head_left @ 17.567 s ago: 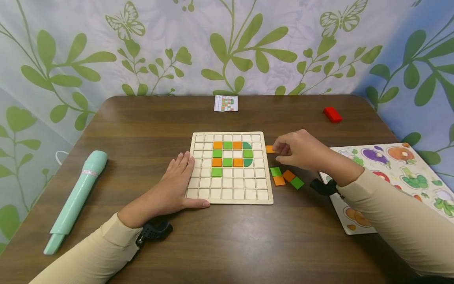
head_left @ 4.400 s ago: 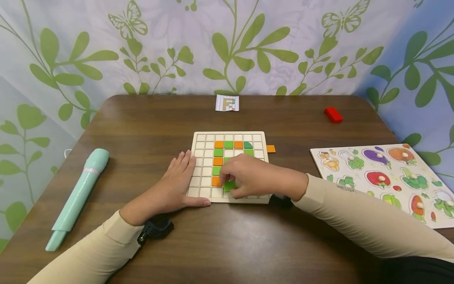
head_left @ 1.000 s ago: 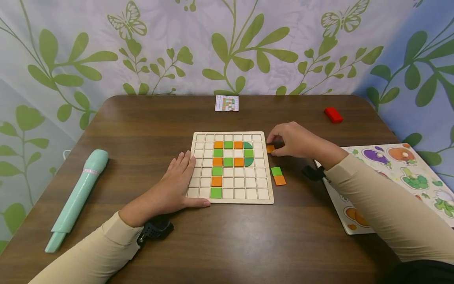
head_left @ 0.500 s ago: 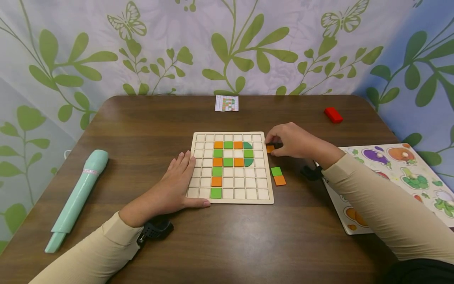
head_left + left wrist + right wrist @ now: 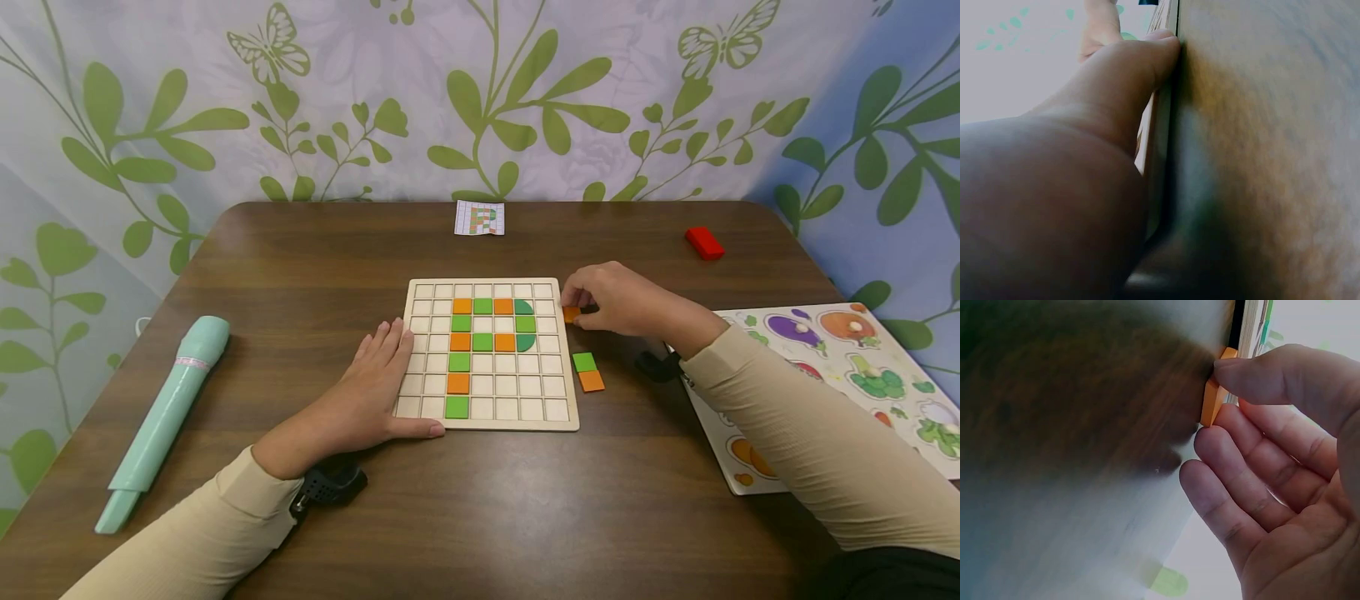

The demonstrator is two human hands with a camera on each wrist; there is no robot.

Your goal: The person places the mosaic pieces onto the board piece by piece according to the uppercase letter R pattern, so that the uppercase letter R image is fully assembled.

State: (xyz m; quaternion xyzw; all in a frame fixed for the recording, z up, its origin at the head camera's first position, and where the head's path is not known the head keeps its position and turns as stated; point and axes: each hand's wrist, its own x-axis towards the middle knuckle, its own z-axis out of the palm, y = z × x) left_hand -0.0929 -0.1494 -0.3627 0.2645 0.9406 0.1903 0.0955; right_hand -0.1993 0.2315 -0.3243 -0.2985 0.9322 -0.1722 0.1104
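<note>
A pale wooden grid board lies mid-table with orange, green and dark green tiles set in its squares. My left hand rests on the board's left edge, fingers straight and thumb along the front edge. In the left wrist view, the left thumb lies along the board's side. Just past the board's right edge, my right hand pinches an orange square tile close to the table. The right wrist view shows its thumb against that orange tile. Nearer me lie a loose green tile and another orange tile.
Behind the board lies a small pattern card. A red block sits at the back right. The vegetable puzzle board is partly under the right forearm, and a mint-green folded umbrella-like object lies on the left.
Since the oldest frame, an orange and a green tile have joined the board's lower column, and two loose tiles have left the table. The right hand has moved from the board to the orange tile.
</note>
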